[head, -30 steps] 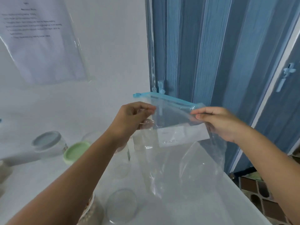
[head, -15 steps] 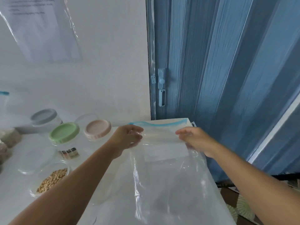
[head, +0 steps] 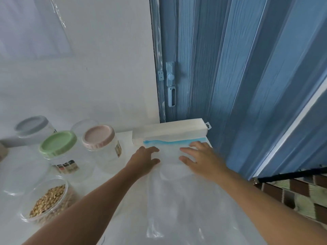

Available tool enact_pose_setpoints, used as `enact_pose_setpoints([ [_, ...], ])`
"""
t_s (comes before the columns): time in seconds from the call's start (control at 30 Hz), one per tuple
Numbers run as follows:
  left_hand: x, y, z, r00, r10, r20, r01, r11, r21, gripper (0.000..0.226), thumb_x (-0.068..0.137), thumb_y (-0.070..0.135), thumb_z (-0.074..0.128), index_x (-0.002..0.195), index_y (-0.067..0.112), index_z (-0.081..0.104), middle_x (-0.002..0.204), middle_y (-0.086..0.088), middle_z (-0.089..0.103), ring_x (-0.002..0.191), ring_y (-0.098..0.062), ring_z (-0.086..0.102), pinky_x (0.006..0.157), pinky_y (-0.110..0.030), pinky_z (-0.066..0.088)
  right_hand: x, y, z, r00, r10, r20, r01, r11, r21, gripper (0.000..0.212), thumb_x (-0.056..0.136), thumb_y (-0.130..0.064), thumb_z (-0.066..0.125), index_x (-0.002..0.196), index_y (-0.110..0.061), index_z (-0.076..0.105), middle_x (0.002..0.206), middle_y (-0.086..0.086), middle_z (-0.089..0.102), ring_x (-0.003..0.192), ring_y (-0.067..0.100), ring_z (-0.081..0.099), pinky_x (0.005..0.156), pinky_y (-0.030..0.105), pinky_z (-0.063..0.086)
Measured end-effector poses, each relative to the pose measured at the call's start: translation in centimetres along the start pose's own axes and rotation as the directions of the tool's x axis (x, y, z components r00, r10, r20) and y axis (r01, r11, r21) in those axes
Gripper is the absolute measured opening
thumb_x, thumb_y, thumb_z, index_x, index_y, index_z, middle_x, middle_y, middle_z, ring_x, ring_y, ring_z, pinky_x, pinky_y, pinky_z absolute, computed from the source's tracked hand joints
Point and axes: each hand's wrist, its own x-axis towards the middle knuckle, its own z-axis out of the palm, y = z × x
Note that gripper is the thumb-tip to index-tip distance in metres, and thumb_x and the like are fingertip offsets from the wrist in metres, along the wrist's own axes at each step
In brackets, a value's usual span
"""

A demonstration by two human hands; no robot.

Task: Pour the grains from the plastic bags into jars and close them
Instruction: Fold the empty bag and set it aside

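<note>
An empty clear plastic bag (head: pixel 177 197) with a blue zip strip lies flat on the white table (head: pixel 123 142), its top against a long white box. My left hand (head: pixel 143 160) rests on the bag's upper left part, fingers spread. On the upper right part my right hand (head: pixel 200 158) lies flat with straight fingers. An open jar of tan grains (head: pixel 47 200) stands at the lower left. Behind it stand closed jars with a green lid (head: pixel 58 144), a pink lid (head: pixel 99 136) and a grey lid (head: pixel 31 123).
The long white box (head: pixel 169 131) lies at the table's far right corner. A blue folding door (head: pixel 230 76) with a latch is right behind it. The table's right edge drops to a tiled floor (head: pixel 300 197). A white wall stands behind the jars.
Both hands brought the bag down from the air and laid it flat on the table. Their pinch on its top edge has given way to flat fingers on it.
</note>
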Motion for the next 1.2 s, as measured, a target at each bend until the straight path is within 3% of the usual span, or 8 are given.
enact_pose_setpoints([
  [0.07, 0.2, 0.2, -0.3, 0.997, -0.053, 0.061, 0.046, 0.993, 0.113, 0.052, 0.103, 0.045, 0.060, 0.153, 0.041, 0.045, 0.145, -0.011, 0.042, 0.115, -0.024, 0.057, 0.111, -0.035, 0.044, 0.0, -0.6, 0.7, 0.975, 0.007, 0.223, 0.008, 0.998, -0.064, 0.064, 0.099, -0.074, 0.029, 0.156, -0.046, 0.036, 0.168, -0.001, 0.024, 0.155, 0.024, 0.019, 0.124, 0.037, 0.017],
  [0.2, 1.1, 1.0, -1.5, 0.995, 0.020, -0.097, 0.017, 0.930, 0.367, 0.060, 0.104, 0.041, 0.059, 0.158, 0.042, 0.034, 0.157, -0.015, 0.023, 0.140, -0.036, 0.032, 0.114, -0.048, 0.040, 0.3, -0.2, 2.2, 0.958, -0.006, 0.286, 0.044, 0.991, -0.127, 0.067, 0.101, -0.072, 0.030, 0.161, -0.044, 0.021, 0.173, 0.001, 0.008, 0.159, 0.024, 0.006, 0.128, 0.041, 0.009],
  [0.37, 4.2, 1.2, -1.6, 0.947, 0.206, -0.246, -0.068, 0.879, 0.472, 0.057, 0.103, 0.016, 0.054, 0.156, 0.028, 0.034, 0.145, -0.008, 0.052, 0.130, -0.032, 0.044, 0.103, -0.044, 0.041, 0.7, 0.1, 2.6, 0.962, -0.029, 0.272, 0.068, 0.989, -0.133, 0.080, 0.091, -0.080, 0.018, 0.162, -0.043, 0.018, 0.174, 0.001, 0.005, 0.159, 0.024, 0.003, 0.128, 0.043, 0.009],
  [0.53, 7.2, 0.4, -1.2, 0.966, 0.154, -0.210, -0.078, 0.941, 0.330, 0.051, 0.106, 0.018, 0.050, 0.155, 0.029, 0.039, 0.132, -0.008, 0.065, 0.119, -0.031, 0.055, 0.102, -0.043, 0.047, 0.8, 0.2, 3.2, 0.966, -0.014, 0.260, 0.043, 0.993, -0.108, 0.101, 0.070, -0.087, 0.000, 0.162, -0.046, 0.013, 0.174, -0.002, -0.001, 0.160, 0.024, -0.001, 0.129, 0.044, 0.006],
  [0.63, 8.0, -0.2, -1.2, 0.964, 0.113, -0.242, -0.097, 0.992, 0.075, 0.043, 0.104, 0.011, 0.052, 0.144, 0.028, 0.054, 0.124, -0.010, 0.069, 0.108, -0.027, 0.062, 0.092, -0.032, 0.049, 1.1, 0.6, 3.6, 0.966, -0.008, 0.257, 0.033, 0.995, -0.094, 0.100, 0.071, -0.088, 0.001, 0.161, -0.048, 0.012, 0.174, -0.003, -0.002, 0.160, 0.023, -0.003, 0.129, 0.044, 0.005],
  [0.73, 8.4, -0.3, -2.2, 0.940, 0.118, -0.319, -0.145, 0.988, -0.060, 0.041, 0.102, 0.006, 0.055, 0.138, 0.026, 0.061, 0.119, -0.010, 0.071, 0.104, -0.025, 0.063, 0.088, -0.026, 0.044, 1.1, 0.7, 3.8, 0.965, -0.012, 0.261, 0.035, 0.996, -0.080, 0.093, 0.077, -0.088, 0.006, 0.161, -0.048, 0.011, 0.174, -0.003, -0.003, 0.160, 0.022, -0.004, 0.129, 0.043, 0.004],
  [0.97, 7.3, 1.4, -3.7, 0.906, 0.248, -0.342, -0.272, 0.962, -0.025, 0.039, 0.103, 0.006, 0.056, 0.137, 0.024, 0.063, 0.120, -0.009, 0.071, 0.109, -0.026, 0.064, 0.090, -0.024, 0.041, 2.7, 0.8, 4.0, 0.970, -0.004, 0.241, 0.024, 0.997, -0.078, 0.073, 0.097, -0.078, 0.028, 0.161, -0.048, 0.013, 0.174, -0.002, -0.002, 0.160, 0.023, -0.003, 0.129, 0.045, 0.005],
  [1.2, 5.6, -0.2, -1.2, 0.918, 0.314, -0.243, -0.317, 0.948, 0.030, 0.036, 0.104, 0.004, 0.053, 0.132, 0.020, 0.068, 0.126, -0.006, 0.071, 0.118, -0.024, 0.063, 0.095, -0.029, 0.045, 4.2, 0.8, 3.6, 0.969, -0.015, 0.247, 0.029, 0.998, -0.052, 0.078, 0.093, -0.081, 0.030, 0.162, -0.046, 0.016, 0.174, -0.002, 0.001, 0.160, 0.022, -0.001, 0.129, 0.045, 0.005],
])
